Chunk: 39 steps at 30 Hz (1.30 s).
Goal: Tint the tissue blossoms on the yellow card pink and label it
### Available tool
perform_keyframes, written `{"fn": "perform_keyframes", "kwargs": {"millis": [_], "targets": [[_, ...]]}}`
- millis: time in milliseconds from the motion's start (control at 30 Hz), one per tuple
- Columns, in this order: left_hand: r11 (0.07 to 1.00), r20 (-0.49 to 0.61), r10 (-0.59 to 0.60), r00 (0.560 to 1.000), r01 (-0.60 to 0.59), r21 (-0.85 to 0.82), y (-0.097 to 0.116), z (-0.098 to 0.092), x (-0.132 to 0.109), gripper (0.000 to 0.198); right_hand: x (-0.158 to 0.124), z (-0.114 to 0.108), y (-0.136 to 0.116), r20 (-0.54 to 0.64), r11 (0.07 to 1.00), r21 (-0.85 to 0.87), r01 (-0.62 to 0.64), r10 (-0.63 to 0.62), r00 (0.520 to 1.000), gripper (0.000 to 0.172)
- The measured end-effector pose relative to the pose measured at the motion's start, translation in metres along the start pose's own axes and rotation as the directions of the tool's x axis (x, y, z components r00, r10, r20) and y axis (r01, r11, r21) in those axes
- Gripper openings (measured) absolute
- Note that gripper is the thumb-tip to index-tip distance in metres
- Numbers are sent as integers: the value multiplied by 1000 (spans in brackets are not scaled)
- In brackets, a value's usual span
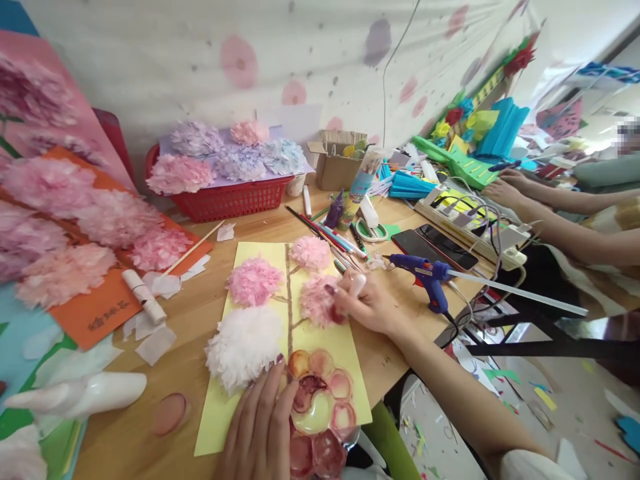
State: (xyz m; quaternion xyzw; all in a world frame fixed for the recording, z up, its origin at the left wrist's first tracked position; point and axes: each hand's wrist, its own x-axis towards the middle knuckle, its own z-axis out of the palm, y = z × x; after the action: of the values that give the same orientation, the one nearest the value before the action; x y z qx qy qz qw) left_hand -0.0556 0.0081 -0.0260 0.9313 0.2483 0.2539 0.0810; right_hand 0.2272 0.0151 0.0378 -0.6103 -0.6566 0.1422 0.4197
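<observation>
A yellow card [260, 257] lies on the wooden table with a drawn brown stem and several tissue-paper flowers: pink ones [254, 281] and a white one [243, 345]. My left hand [263, 427] lies flat and open on the card's near end, beside a clear paint palette [316, 413] with reddish paint. My right hand [365, 303] is closed in a pinch round a small white object, its fingertips pressed against the right-hand pink flower [317, 300].
A blue glue gun [425, 275] stands right of my hand, two phones [435, 245] and a power strip [475, 223] behind it. A red basket [225, 197] of paper flowers sits at the back. Another person's arms [550, 200] rest at right. Orange card [100, 307] lies left.
</observation>
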Motion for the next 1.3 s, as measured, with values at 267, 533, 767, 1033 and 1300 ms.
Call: {"fn": "perform_keyframes", "kwargs": {"millis": [267,533,767,1033,1300], "targets": [[999,2,-31,1000,31,-10,2,2,0,86,6,1,8,-222,973,-232,-14,-39,974,47],[997,37,42,998,-45,64,-5,0,0,98,-2,1,-4,88,990,119,-70,60,994,48],[993,22,76,997,-78,88,-6,0,2,101,4,-1,5,-447,977,-157,-143,59,892,50],[1000,-64,2,998,-1,9,-1,5,0,98,2,-3,11,-162,996,-78,-41,28,986,49],[991,-79,105,991,-98,86,-9,4,0,110,-5,8,-5,11,990,139,-1,0,1000,51]]}}
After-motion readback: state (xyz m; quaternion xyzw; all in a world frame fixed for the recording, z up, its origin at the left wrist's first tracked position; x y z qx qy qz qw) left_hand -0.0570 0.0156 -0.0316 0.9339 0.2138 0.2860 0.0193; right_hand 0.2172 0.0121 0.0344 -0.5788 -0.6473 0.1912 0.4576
